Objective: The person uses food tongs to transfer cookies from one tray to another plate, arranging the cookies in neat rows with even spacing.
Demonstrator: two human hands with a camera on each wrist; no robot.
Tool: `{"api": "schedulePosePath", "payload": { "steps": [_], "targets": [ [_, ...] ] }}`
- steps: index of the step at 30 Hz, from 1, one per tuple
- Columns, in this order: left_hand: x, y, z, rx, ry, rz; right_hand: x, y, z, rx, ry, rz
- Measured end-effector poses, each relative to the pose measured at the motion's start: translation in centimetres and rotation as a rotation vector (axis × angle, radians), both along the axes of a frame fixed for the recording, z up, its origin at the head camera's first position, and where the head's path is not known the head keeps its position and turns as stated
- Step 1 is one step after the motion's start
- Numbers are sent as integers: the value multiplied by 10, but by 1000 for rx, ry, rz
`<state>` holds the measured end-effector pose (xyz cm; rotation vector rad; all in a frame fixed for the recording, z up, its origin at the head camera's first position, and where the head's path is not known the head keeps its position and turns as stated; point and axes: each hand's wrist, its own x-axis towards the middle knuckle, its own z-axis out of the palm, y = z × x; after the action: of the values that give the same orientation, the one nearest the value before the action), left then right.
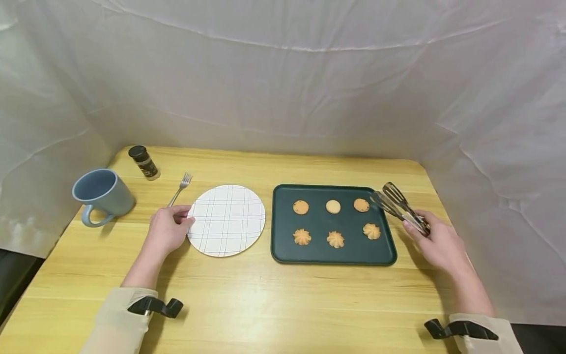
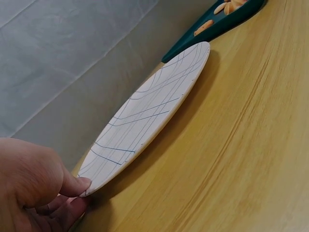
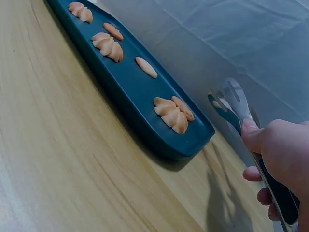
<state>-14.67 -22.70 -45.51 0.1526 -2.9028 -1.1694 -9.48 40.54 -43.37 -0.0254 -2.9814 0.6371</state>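
My left hand [image 1: 170,227] pinches the left rim of a round white plate [image 1: 226,220] with thin crossing lines, thumb on top and fingers beneath. My right hand [image 1: 439,241] grips a pair of metal tongs [image 1: 399,199], whose slotted ends are spread apart and point toward the dark green tray [image 1: 331,253]. In the head view the tongs overlap the tray's right edge. On the tray lie flat round cookies [image 1: 333,206] along the back and ridged, piped cookies [image 1: 335,239] along the front. The right wrist view shows the tongs held above the table beside the tray's corner.
A fork [image 1: 181,188] lies just behind my left hand. Farther left stand a blue mug [image 1: 103,196] and a spice jar [image 1: 145,163] with a black lid. Pale cloth [image 1: 283,88] hangs behind and beside the wooden table [image 1: 256,300].
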Motion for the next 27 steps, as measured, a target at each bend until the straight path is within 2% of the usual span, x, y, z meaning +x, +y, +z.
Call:
{"api": "schedulePosePath", "payload": {
  "steps": [9, 27],
  "targets": [
    [0, 0, -4, -5, -6, 13, -9, -7, -2, 57, 2, 122],
    [-3, 0, -6, 4, -2, 19, -21, -8, -7, 110, 55, 155]
  ]
}}
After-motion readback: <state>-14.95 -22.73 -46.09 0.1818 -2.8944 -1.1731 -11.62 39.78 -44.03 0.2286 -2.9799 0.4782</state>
